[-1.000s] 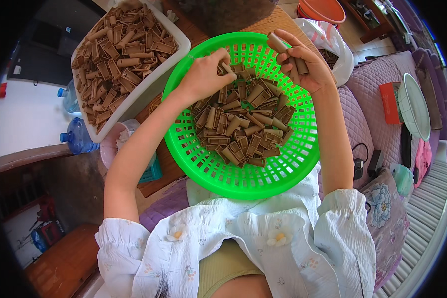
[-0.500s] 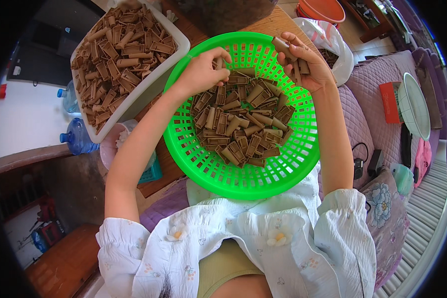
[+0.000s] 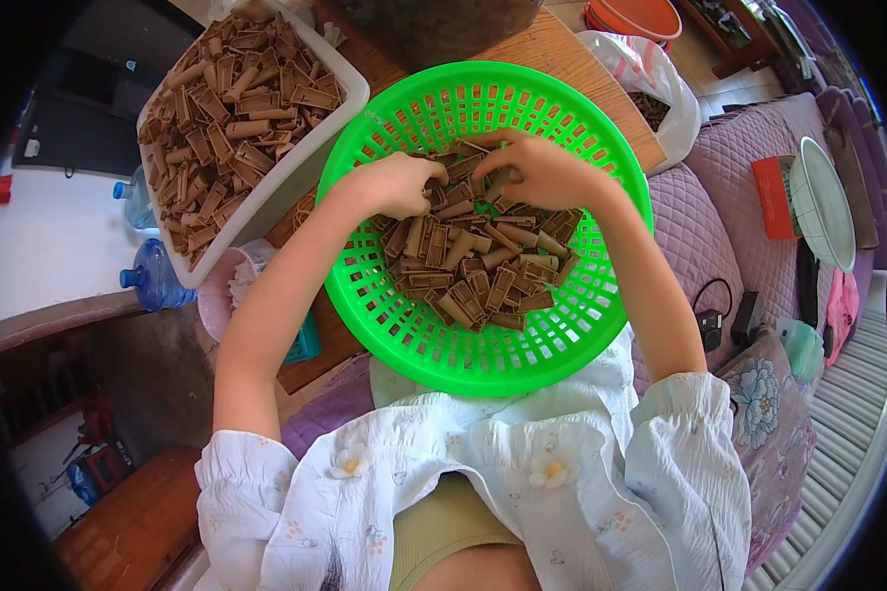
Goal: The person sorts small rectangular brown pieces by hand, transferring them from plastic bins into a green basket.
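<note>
Green basket (image 3: 473, 378), brown pieces (image 3: 460, 249) inside: your right hand (image 3: 544, 171) is spread over them. I can't tell how your left hand (image 3: 394, 187) grips.

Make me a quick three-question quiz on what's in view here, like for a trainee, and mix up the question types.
1. True or false: the left hand and the right hand both have their fingers at the brown pieces in the green basket.
2. Which container, to the left of the basket, is heaped with more such pieces?
A) orange basin
B) white tub
C) pink bucket
3. Fill in: at the left of the view, ____ blue bottles can be seen beside the tub.

Key: 1. True. 2. B. 3. Two.
</note>
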The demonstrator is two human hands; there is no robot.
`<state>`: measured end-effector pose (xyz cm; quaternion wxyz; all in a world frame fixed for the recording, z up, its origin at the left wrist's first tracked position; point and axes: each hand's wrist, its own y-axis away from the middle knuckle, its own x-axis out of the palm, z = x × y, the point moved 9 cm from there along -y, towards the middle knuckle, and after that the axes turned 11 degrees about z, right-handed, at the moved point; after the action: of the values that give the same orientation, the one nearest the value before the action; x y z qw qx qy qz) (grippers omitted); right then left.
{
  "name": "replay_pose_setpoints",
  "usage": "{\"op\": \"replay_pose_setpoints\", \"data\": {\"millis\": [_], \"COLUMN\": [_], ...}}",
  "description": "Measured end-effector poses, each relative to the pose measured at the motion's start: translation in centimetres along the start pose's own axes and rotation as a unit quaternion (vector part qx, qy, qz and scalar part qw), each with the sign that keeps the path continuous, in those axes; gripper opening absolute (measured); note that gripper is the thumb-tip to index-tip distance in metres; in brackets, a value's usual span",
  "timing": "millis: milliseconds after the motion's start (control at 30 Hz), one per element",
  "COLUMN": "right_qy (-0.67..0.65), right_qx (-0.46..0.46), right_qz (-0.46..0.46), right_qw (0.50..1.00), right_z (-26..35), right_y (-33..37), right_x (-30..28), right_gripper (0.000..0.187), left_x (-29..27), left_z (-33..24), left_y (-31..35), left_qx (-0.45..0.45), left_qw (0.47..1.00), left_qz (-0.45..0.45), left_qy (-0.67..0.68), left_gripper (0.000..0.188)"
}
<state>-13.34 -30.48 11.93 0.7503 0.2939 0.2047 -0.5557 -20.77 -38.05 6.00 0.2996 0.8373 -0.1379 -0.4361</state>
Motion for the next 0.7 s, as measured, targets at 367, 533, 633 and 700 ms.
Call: {"op": "replay_pose_setpoints", "data": {"millis": [367, 533, 633, 700], "right_qy": [0.152, 0.109, 0.045, 0.001], "right_qx": [0.020, 0.065, 0.044, 0.028], "right_qz": [0.064, 0.093, 0.073, 0.066], "right_qw": [0.986, 0.988, 0.995, 0.997], "right_z": [-0.7, -1.5, -0.9, -0.7], "right_y": [-1.9, -1.4, -0.7, 0.0], "right_x": [3.8, 2.5, 0.5, -0.6], "right_gripper": [0.039, 0.038, 0.038, 0.038], "left_x": [-1.9, -3.2, -4.2, -4.5], "left_z": [-0.9, -1.3, -2.3, -2.6], "left_y": [0.3, 0.5, 1.5, 1.8], "left_qx": [0.058, 0.113, 0.146, 0.148], "left_qw": [0.981, 0.955, 0.929, 0.918], "left_qz": [-0.032, -0.095, -0.115, -0.107], "left_qy": [0.181, 0.256, 0.320, 0.353], "left_gripper": [0.027, 0.024, 0.023, 0.022]}}
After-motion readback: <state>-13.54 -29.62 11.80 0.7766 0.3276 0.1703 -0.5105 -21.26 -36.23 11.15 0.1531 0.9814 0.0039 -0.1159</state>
